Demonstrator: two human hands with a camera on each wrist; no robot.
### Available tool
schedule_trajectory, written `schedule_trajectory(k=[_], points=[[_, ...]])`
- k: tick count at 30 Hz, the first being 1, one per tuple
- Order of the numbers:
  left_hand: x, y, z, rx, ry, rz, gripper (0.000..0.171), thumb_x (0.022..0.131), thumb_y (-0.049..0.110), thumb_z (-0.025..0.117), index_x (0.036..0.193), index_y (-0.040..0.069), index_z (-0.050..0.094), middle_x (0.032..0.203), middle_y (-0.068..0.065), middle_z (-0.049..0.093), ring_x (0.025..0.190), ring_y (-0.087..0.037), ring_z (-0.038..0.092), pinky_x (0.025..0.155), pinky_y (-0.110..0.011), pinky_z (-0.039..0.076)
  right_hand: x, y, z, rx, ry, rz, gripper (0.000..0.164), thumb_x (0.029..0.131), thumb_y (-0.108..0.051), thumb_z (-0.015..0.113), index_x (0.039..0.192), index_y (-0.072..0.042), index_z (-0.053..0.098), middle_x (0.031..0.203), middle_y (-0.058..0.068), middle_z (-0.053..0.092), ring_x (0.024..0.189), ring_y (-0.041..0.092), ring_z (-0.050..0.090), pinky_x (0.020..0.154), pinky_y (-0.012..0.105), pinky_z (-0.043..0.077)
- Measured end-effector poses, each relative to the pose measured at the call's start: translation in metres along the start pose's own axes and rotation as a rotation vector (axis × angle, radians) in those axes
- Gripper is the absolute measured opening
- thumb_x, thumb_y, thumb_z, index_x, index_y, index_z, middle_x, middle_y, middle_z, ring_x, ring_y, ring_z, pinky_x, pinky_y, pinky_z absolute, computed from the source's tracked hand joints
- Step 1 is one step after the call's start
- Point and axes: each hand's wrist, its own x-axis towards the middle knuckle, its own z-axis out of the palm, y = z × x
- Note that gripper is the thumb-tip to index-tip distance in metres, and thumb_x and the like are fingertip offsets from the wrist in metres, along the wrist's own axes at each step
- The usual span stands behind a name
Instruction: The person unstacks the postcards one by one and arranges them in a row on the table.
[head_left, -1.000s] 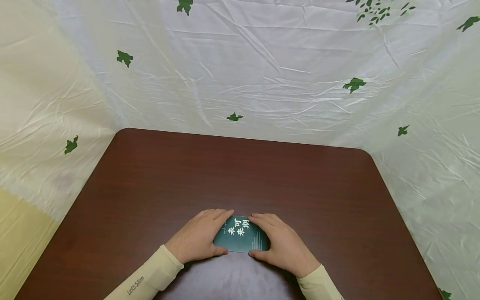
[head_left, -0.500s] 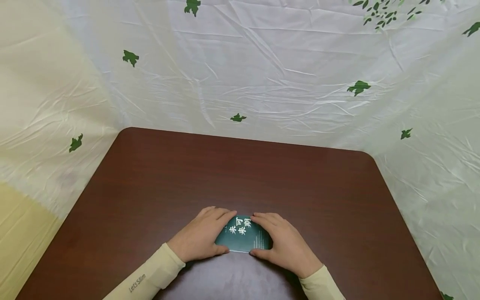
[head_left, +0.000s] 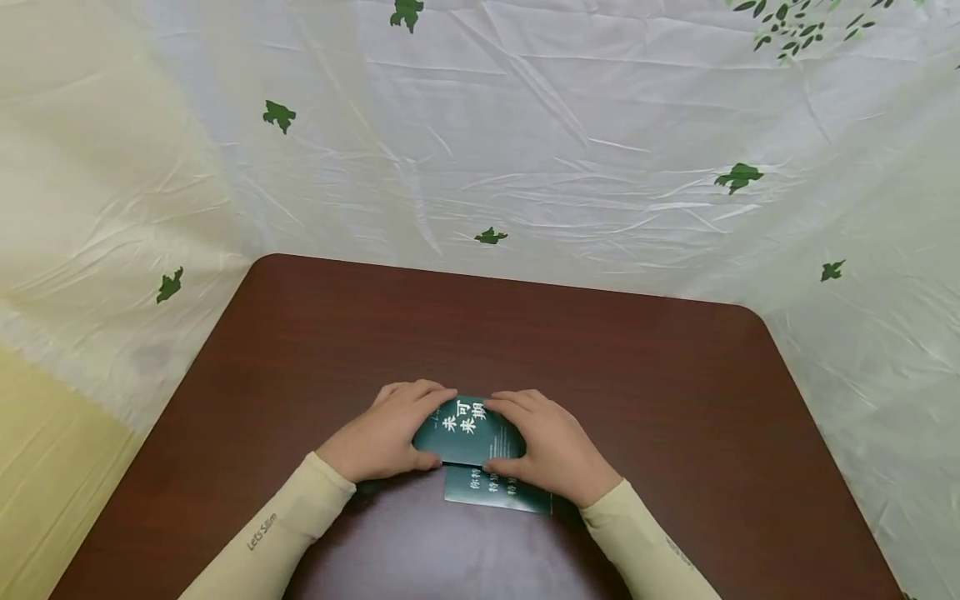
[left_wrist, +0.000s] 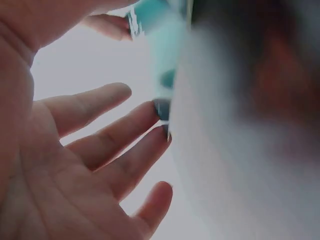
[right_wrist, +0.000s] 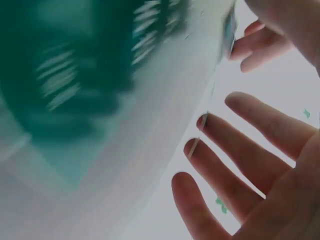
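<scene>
A dark green card with large white characters is held between both hands near the front of the table. My left hand grips its left end, thumb along the near edge and fingers at the far edge. At the right end my right hand holds it the same way. A second green card, printed with smaller white characters, shows nearer the body, partly hidden by the held card and the right thumb. Spread fingers appear in the left wrist view, with the green card blurred beyond the fingertips.
The brown wooden table has rounded far corners. White cloth printed with green leaves hangs behind it and along both sides. A yellow patch of cloth shows at the left.
Both hands have moved the held card away from the body and slightly left. The second green card has come into view beneath its near edge. The head view has shifted slightly.
</scene>
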Motion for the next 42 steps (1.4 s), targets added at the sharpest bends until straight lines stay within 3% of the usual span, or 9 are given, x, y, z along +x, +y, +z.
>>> schedule_trajectory(k=[6,12,22,27,42], points=[[0.0,-0.041,-0.036,-0.051,0.001,-0.121,0.088,0.087,0.024,0.089,0.164,0.015,0.047,0.165,-0.006,0.049,0.15,-0.032,0.048,0.123,-0.061,0.038,0.058,-0.022,0.009,-0.025,-0.007,-0.007,0.078,0.083,-0.058,0.089,0.147,-0.019,0.067,0.152,0.003,0.065,0.14,0.024,0.06,0.114,0.049,0.054],[-0.004,-0.086,-0.064,-0.128,-0.003,-0.198,0.089,0.089,0.014,0.084,0.167,0.015,0.041,0.171,-0.009,0.04,0.152,-0.037,0.043,0.119,-0.06,0.045,0.111,-0.043,0.028,-0.03,-0.018,0.004,0.075,0.086,-0.058,0.088,0.146,-0.018,0.067,0.152,0.004,0.065,0.14,0.025,0.059,0.115,0.047,0.053],[-0.016,-0.143,-0.074,-0.22,0.011,-0.314,0.094,0.089,0.01,0.079,0.17,0.013,0.031,0.175,-0.014,0.029,0.152,-0.04,0.036,0.113,-0.06,0.047,0.174,-0.069,0.052,-0.024,-0.069,-0.02,0.074,0.088,-0.052,0.087,0.149,-0.017,0.064,0.149,0.001,0.067,0.139,0.024,0.059,0.113,0.042,0.054],[-0.018,-0.157,-0.081,-0.241,0.028,-0.322,0.096,0.089,0.009,0.078,0.171,0.015,0.029,0.176,-0.014,0.026,0.152,-0.041,0.034,0.111,-0.06,0.047,0.192,-0.074,0.061,-0.005,-0.092,-0.006,0.076,0.09,-0.052,0.086,0.152,-0.017,0.061,0.152,0.001,0.065,0.14,0.024,0.059,0.114,0.042,0.054],[-0.019,-0.172,-0.078,-0.224,0.05,-0.344,0.096,0.088,0.009,0.078,0.171,0.014,0.03,0.176,-0.016,0.027,0.156,-0.042,0.028,0.114,-0.064,0.044,0.206,-0.08,0.073,0.011,-0.109,0.005,0.079,0.091,-0.05,0.085,0.156,-0.015,0.056,0.156,0.003,0.061,0.142,0.026,0.056,0.115,0.043,0.053]])
